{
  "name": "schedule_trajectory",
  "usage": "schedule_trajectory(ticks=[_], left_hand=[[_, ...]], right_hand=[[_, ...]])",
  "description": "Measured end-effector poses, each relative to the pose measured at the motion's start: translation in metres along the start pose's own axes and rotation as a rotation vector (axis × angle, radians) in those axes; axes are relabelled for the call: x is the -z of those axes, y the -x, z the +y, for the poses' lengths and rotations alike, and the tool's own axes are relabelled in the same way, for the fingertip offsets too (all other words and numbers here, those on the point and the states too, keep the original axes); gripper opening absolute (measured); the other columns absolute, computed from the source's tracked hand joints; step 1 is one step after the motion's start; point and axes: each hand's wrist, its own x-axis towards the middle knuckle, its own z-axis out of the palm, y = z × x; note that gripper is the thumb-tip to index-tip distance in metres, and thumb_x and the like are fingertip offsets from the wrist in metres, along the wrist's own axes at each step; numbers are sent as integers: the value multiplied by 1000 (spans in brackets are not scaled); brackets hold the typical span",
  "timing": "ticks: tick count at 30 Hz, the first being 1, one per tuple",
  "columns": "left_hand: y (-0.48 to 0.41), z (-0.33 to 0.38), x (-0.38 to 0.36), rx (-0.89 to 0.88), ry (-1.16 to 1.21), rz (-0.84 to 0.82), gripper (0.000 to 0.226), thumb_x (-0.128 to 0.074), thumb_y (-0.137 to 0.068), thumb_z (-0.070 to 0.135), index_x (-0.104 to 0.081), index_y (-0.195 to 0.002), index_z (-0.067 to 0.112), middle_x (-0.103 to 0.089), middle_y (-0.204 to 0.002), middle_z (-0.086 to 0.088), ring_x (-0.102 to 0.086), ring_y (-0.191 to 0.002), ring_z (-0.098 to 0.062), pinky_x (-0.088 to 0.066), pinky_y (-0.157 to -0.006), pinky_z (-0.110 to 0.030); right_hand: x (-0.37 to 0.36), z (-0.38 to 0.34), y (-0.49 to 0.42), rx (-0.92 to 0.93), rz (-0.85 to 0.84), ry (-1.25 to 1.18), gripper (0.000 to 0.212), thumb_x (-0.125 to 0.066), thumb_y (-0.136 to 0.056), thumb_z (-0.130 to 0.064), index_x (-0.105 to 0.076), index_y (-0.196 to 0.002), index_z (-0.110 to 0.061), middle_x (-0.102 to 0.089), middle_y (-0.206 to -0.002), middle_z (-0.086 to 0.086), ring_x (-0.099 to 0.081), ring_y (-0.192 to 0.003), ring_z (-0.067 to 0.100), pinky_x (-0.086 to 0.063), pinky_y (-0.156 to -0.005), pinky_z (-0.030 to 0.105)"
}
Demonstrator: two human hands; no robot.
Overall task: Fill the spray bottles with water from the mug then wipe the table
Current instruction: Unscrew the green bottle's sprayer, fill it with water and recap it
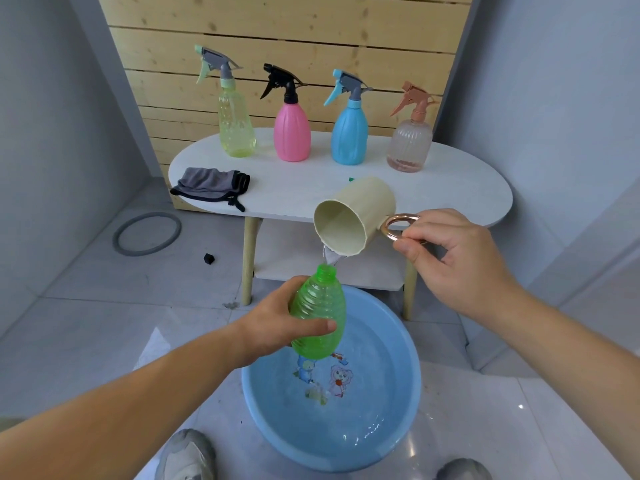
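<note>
My left hand (277, 323) grips a green, capless spray bottle (318, 313), tilted a little over a blue basin (401, 393) of water. My right hand (453, 261) pinches the copper ring handle of a cream mug (356, 216), tipped sideways with its mouth toward the bottle. A thin stream of water runs from the mug's rim down to the bottle's open neck. On the white oval table (450, 188) stand a yellow spray bottle (235, 129), a pink one (291, 133), a blue one (349, 136) and a clear pinkish one (410, 143), all with trigger heads. A grey cloth (211, 187) lies at the table's left end.
A wooden slat panel (277, 46) stands behind the table. A grey ring (147, 233) and a small black object (209, 258) lie on the tiled floor at left. The table has a lower shelf (311, 268). My shoes (187, 455) show beside the basin.
</note>
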Motion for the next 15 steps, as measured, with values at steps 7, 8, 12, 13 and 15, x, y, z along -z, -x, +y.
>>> schedule_trajectory(ticks=[7,8,12,13,15], left_hand=[[0,-1,0,0,3,4,57,-86,-81,14,-58,-127,33,-73,-116,-2,-74,-102,-15,-60,-75,-29],[0,-1,0,-1,3,5,58,-85,-81,13,-57,-128,33,-73,-116,-1,-74,-101,-14,-60,-74,-28],[-1,-1,-1,1,11,-4,58,-85,-82,13,-57,-128,33,-74,-117,-1,-74,-102,-15,-61,-76,-30],[0,-1,-1,1,8,-2,58,-85,-82,13,-57,-128,33,-74,-117,-1,-74,-102,-14,-61,-76,-30],[-1,-2,0,1,4,2,58,-85,-82,13,-57,-128,34,-73,-118,-1,-74,-102,-14,-61,-76,-29]], right_hand=[[-2,4,1,128,32,66,22,-63,-89,-25,-73,-81,-8,-65,-81,2,-57,-95,25,-43,-89,25],[-2,4,1,142,34,78,19,-65,-89,-22,-73,-81,-7,-65,-82,2,-57,-97,25,-42,-91,24],[-2,5,1,197,35,96,24,-61,-91,-24,-72,-83,-5,-65,-86,4,-55,-104,25,-41,-97,25],[-2,5,1,215,34,103,24,-60,-92,-24,-71,-83,-4,-65,-86,4,-55,-105,27,-41,-98,25],[-3,5,1,255,34,134,24,-60,-92,-23,-71,-83,-4,-65,-87,4,-55,-108,29,-39,-100,24]])
